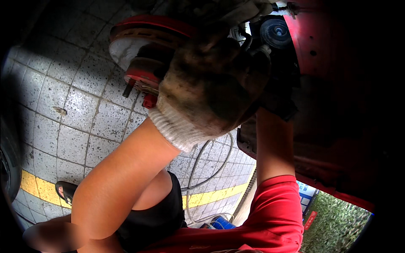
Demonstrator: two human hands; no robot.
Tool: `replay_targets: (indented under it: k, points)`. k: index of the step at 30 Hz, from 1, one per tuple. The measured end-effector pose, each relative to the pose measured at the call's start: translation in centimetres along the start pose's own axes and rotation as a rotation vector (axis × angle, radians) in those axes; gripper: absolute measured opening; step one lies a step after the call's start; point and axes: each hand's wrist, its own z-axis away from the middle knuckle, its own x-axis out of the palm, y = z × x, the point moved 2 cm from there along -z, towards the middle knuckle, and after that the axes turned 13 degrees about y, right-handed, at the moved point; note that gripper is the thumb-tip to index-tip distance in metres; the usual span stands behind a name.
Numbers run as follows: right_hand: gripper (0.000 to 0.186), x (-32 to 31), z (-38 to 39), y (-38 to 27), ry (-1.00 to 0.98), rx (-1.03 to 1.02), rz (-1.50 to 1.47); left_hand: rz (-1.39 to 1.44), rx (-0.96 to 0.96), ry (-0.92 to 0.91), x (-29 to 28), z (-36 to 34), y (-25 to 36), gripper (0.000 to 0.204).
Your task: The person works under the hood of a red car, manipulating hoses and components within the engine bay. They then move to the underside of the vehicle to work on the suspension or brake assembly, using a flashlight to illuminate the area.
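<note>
Gloved left hand [206,88] grips the red wheel hub [145,69].

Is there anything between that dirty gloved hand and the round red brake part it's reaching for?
Nothing visible. The left hand, in a grimy knit glove, sits right up against the red brake hub, covering its right side. Whether the fingers actually touch it is hidden behind the glove. The right hand is out of view behind it.

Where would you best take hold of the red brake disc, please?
Grip the brake disc by its outer rim, coming from the left, probably: that edge stands bare over the tiled floor, while the gloved left hand covers its right side.
</note>
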Motion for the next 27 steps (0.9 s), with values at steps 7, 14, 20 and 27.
replay_targets:
  k: [7,14,20,27]
  points:
    - [0.095,0.8,0.0,-0.3,-0.029,-0.073,-0.067,-0.046,0.004,-0.028,-0.3,-0.3,0.0,0.064]
    - [0.092,0.4,-0.4,0.8,0.012,-0.035,-0.012,-0.059,0.005,-0.061,0.0,-0.5,0.2,0.052]
    - [0.089,0.9,0.3,-0.1,0.017,-0.053,-0.040,0.087,-0.032,0.224,1.3,0.2,-0.2,0.025]
    - [0.086,1.5,1.3,-0.5,0.018,-0.061,-0.055,0.041,-0.034,0.240,1.4,1.4,-0.7,0.020]
